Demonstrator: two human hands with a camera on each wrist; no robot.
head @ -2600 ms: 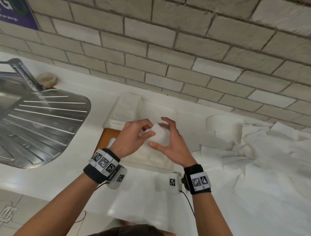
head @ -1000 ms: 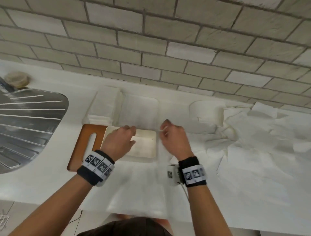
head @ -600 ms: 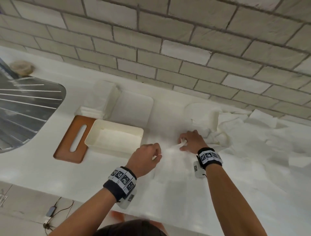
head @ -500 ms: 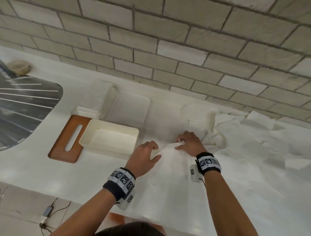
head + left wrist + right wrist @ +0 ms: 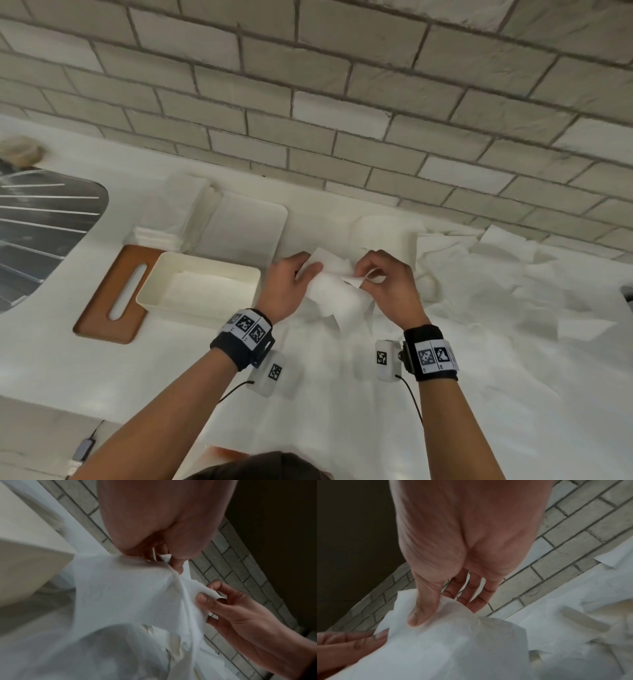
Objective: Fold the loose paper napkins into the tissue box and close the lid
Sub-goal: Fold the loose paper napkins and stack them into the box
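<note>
- Above the bench (image 5: 85, 370), just right of the open tissue box (image 5: 200, 291), I have one paper napkin (image 5: 337, 294) lifted between both hands, still unfolded and sagging below them.
- My left hand (image 5: 291, 284) pinches the napkin's left upper edge; the left wrist view shows thumb and fingers (image 5: 176, 563) clamped on a bunched corner.
- My right hand (image 5: 390, 287) pinches the right edge, thumb on top and index finger behind, the other fingers (image 5: 471, 593) loosely spread.
- Risk one, as I judge it: the sheet is thin and already wrinkled, so pulling the hands apart too hard could tear it.
- Risk two: the hanging lower part may drag across the loose napkins (image 5: 513, 291) spread on the bench and pick one up or crumple.
- Risk three: an uneven fold would not lie flat on the sheets already in the box, and the brown slotted lid (image 5: 113, 298), lying beside and partly under the box, may then not close.
</note>
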